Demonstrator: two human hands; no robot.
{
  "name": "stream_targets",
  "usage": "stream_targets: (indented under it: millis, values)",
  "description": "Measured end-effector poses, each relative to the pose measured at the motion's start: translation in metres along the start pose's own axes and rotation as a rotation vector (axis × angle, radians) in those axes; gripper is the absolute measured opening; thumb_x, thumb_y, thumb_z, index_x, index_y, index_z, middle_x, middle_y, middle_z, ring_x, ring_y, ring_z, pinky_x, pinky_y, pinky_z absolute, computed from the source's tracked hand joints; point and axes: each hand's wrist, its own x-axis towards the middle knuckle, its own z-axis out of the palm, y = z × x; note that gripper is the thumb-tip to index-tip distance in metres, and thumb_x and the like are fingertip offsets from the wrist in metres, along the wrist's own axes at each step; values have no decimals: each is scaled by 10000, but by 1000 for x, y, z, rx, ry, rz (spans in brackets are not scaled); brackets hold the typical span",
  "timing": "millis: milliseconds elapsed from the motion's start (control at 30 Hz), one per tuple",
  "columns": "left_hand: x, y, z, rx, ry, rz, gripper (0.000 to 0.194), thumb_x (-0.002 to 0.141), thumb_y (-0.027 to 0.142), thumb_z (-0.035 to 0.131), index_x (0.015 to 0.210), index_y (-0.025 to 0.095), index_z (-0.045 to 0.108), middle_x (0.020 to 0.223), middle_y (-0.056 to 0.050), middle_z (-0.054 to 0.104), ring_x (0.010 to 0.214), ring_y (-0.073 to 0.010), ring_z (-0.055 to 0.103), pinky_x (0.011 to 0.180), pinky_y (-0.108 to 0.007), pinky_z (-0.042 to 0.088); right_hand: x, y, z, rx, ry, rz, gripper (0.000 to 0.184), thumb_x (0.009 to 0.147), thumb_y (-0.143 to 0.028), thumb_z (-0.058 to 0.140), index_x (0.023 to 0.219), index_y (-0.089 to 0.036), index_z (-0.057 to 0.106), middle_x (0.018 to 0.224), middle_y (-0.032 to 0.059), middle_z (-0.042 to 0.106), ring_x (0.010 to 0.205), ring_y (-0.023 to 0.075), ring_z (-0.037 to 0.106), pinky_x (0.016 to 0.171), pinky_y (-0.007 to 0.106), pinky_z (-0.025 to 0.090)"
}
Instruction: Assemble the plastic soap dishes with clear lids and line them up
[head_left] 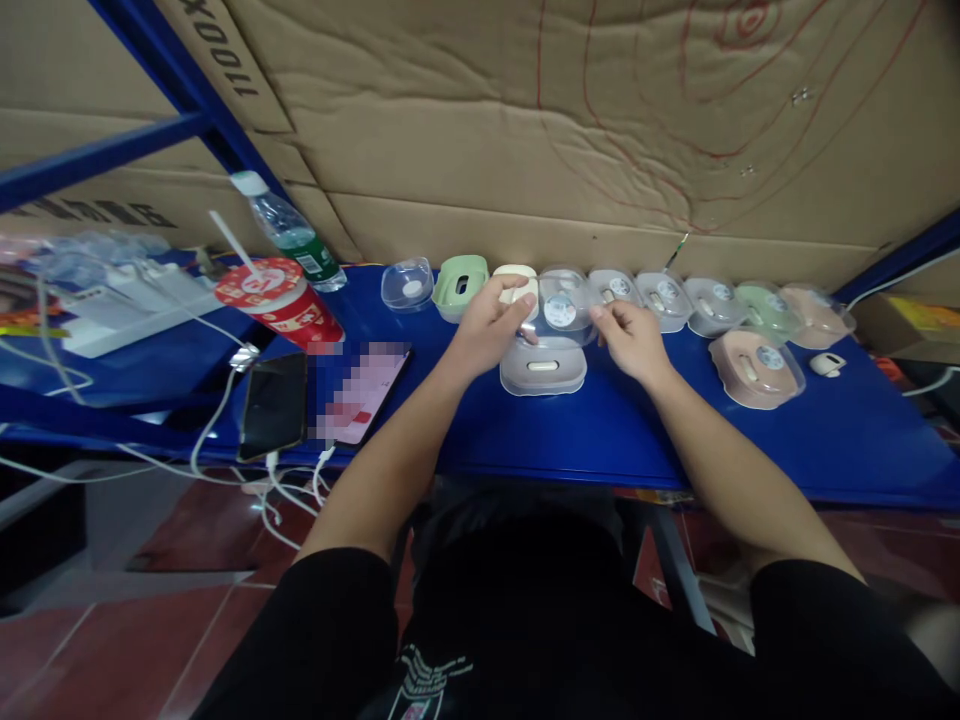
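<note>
Between my two hands is a clear plastic lid (577, 318) with a round sticker on it. My left hand (493, 325) grips its left edge, thumb on top. At the right edge, my right hand (628, 335) pinches it between thumb and fingers. Just below the lid, a grey plastic box (544, 368) with a slotted handle sits on the blue table. A cream box (516, 272) stands behind my left hand, partly hidden. To its left are a green box (460, 288) and another clear lid (407, 285).
Several lidded boxes (716, 305) line the back right, with a pink box (754, 368) in front and a small white piece (827, 364) beside it. Leftward are a red paper cup (285, 305), a water bottle (292, 235), two phones (274, 405) and white cables. Cardboard (450, 130) walls the back.
</note>
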Motion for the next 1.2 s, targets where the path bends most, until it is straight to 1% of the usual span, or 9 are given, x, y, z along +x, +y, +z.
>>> stream_targets:
  millis: [100,167,233,333,467,567,767,1067,1200]
  values:
    - [-6,13,-6,319,-73,-78,406,1113,478,459,1283,182,680,624,4,645,713,-227,711,764,-353,528,3,-1,0,87,-143,182,756,857,-953,584,608,-240,584,502,10,563,510,154,516,553,317,414]
    - [-7,19,-12,486,-168,-133,458,1112,497,411,1121,171,733,642,-25,670,788,-243,718,782,-357,508,5,-1,-2,111,-236,283,749,838,-954,611,617,-239,596,479,-3,536,455,135,465,497,305,353]
    - [-6,22,-17,542,-277,-174,511,1108,531,385,998,181,740,668,-44,699,805,-241,717,762,-350,489,5,-1,-5,67,-339,340,734,850,-941,618,637,-239,613,489,-1,549,427,131,456,473,307,330]
    - [-4,20,-19,609,-400,-206,533,1099,575,392,963,194,738,674,-48,724,784,-238,716,753,-353,475,5,-1,-6,-53,-433,328,722,907,-911,575,646,-240,620,523,15,588,446,143,501,495,318,356]
    - [-3,16,-19,722,-518,-251,514,1085,579,423,977,190,742,700,-58,752,822,-260,733,776,-363,473,2,-5,-4,-305,-434,172,688,1002,-795,546,599,-238,581,594,41,624,576,168,559,580,334,350]
    - [-4,15,-18,730,-542,-252,526,1093,579,400,989,189,736,729,-64,770,879,-268,749,779,-356,471,1,-9,-5,-442,-421,89,630,1023,-711,577,608,-237,562,650,45,639,640,185,560,612,351,322]
    - [-3,6,-17,686,-511,-189,527,1081,611,423,972,194,726,811,-66,795,826,-236,739,747,-341,471,1,-11,-9,-496,-402,39,594,1035,-686,560,645,-237,570,657,45,627,658,197,560,626,359,303]
    - [6,-5,-16,496,-538,-279,466,1067,586,477,1068,183,711,767,-62,763,630,-197,698,604,-306,472,3,-6,-7,-551,-423,61,598,1062,-687,489,678,-240,586,719,67,667,727,226,606,636,361,310]
    - [7,-7,-16,501,-516,-269,468,1059,610,491,1025,190,694,755,-55,764,609,-186,689,574,-287,455,3,-4,-6,-538,-441,72,654,1058,-745,448,693,-236,636,742,74,700,739,239,642,634,361,341]
